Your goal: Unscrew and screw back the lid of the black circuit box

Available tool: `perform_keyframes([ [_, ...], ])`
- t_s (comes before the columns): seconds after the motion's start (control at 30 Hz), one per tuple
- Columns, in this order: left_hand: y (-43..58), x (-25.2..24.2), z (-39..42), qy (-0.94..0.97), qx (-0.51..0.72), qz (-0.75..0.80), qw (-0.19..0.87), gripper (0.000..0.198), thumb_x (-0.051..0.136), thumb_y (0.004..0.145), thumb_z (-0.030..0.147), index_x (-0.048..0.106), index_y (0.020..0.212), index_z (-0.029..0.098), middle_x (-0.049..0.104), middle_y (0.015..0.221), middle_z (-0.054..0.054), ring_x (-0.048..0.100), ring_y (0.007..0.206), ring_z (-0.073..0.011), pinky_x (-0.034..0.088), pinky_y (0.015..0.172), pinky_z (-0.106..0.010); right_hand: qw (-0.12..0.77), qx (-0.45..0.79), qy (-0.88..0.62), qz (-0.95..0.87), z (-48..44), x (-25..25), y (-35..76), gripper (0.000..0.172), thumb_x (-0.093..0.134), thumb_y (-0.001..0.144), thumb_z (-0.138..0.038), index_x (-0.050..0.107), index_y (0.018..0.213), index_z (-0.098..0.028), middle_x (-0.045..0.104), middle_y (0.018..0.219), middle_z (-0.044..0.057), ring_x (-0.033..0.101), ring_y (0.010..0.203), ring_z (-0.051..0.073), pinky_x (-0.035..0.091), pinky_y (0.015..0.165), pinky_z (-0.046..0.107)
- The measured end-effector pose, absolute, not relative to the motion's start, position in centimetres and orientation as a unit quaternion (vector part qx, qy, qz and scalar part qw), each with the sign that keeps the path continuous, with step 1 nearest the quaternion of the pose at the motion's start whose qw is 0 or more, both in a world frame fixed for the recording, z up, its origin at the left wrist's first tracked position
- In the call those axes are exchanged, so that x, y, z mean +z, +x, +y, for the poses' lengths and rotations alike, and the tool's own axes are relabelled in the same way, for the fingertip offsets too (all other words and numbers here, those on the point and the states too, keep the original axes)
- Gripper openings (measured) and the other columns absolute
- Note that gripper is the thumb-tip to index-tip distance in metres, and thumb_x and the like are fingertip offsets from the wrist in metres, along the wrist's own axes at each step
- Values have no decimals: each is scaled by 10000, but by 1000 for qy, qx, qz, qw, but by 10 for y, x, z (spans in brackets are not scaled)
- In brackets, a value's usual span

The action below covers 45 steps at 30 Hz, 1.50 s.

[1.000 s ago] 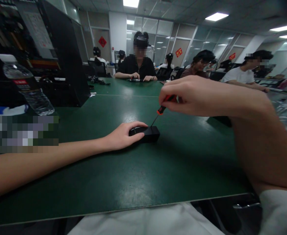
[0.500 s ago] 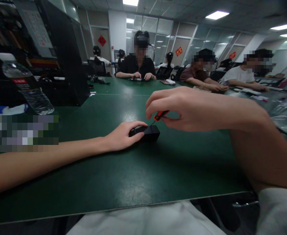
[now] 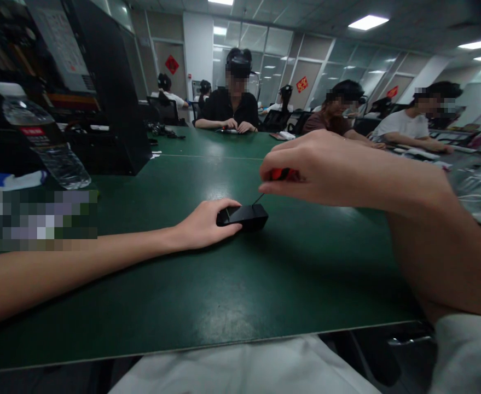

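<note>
On the green table (image 3: 207, 290) lies a small black box-shaped object (image 3: 250, 217); I cannot make out its exact kind. My left hand (image 3: 207, 224) grips its left end, thumb on the near side and fingers on the far side. Above and to the right, my right hand (image 3: 306, 169) is closed around the orange and black handle of a screwdriver (image 3: 281, 174). The thin shaft slants down to the left, and its tip meets the top of the black object. My palm and fingers hide part of the handle.
A plastic bottle (image 3: 45, 137) stands tilted in view at the left, beside a black open cabinet or case (image 3: 112, 93). Across the table a person in black (image 3: 234, 106) works with both hands. Other people sit at the right. Cables (image 3: 164, 131) lie at the back.
My right hand has shifted slightly up and wrapped more of its fingers around the screwdriver handle. My left hand stays on the black object, its fingers a little further back.
</note>
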<state>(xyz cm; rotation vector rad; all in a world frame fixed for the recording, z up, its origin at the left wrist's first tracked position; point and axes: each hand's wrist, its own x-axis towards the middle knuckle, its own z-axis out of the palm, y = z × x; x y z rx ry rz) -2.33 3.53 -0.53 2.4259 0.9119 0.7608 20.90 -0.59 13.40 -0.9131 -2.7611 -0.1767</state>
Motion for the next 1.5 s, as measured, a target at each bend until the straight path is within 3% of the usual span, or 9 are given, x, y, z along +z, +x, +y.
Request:
perform_keyframes([
  [0.2,-24,-10,30,913,265,272,151,468,633,909,312,590,1345,149,660,1294,-137,638,1161,-281,496,1023,-387,116,-42,-272,-954,4,139,213,169,581,878,-231,729,954,-205,717,1021,65,657,878,198,465,773,311],
  [0.3,-25,-9,26,939,246,220,100,507,617,902,257,556,1398,169,586,1397,-155,592,1249,-300,460,1082,-426,115,-48,-277,-953,5,139,214,162,593,881,-258,731,946,-204,724,964,54,663,848,189,473,775,307],
  [0.43,-25,-5,27,922,245,251,161,504,645,890,274,566,1381,193,665,1308,-102,654,1147,-270,506,1008,-387,123,-61,-304,-943,7,139,213,182,576,906,-278,737,938,-198,726,876,46,666,795,186,475,782,316],
  [0.57,-24,-3,33,881,258,319,234,462,635,916,322,587,1356,190,703,1238,-76,686,1059,-245,522,954,-359,124,-40,-273,-953,7,138,213,190,598,868,-227,729,1004,-213,734,1028,53,677,903,204,490,815,317],
  [0.8,-26,-8,32,930,254,204,171,457,577,956,227,563,1409,179,633,1337,-125,609,1208,-249,459,1053,-373,141,-75,-316,-935,10,136,215,142,611,891,-285,728,902,-206,723,870,42,658,785,186,469,735,306],
  [1.1,-24,-7,34,917,261,237,185,455,650,905,239,591,1354,187,687,1267,-90,656,1111,-236,498,962,-345,134,39,-274,-951,11,142,217,174,627,887,-314,717,946,-178,729,917,44,659,820,171,484,742,280],
  [1.5,-24,-9,34,921,265,220,182,439,642,902,206,594,1336,159,691,1257,-97,660,1114,-230,492,979,-336,206,144,-262,-932,17,139,215,279,708,863,-421,708,953,-157,709,932,46,625,774,143,482,677,253],
])
